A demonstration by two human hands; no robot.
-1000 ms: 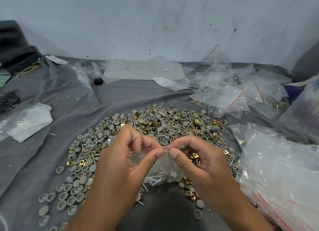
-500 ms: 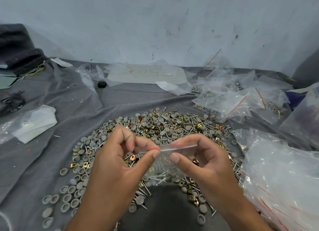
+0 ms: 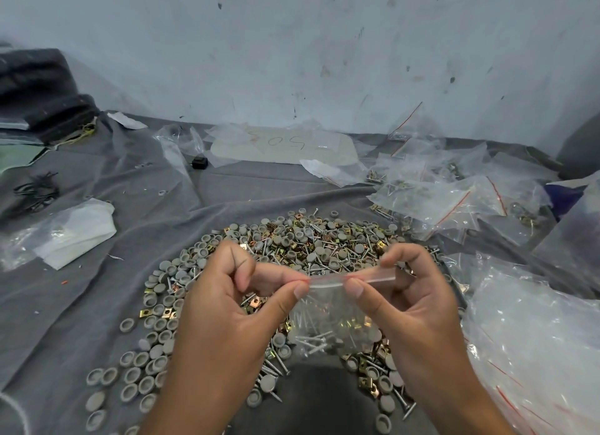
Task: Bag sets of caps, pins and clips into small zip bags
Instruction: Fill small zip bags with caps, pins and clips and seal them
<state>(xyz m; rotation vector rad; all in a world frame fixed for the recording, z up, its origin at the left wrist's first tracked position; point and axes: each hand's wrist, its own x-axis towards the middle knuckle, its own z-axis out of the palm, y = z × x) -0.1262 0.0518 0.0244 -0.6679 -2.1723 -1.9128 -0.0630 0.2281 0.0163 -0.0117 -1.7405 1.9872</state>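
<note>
Head view: both hands pinch the small zip bag (image 3: 328, 314) by its top strip, left hand (image 3: 227, 317) at its left corner, right hand (image 3: 412, 308) further along. Its contents blur behind plastic, above the parts pile (image 3: 311, 243).

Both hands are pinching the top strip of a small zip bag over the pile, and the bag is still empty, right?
Not empty. The head view shows both the left hand and right hand pinching the strip of the zip bag, but pins and other parts already lie inside it.
</note>
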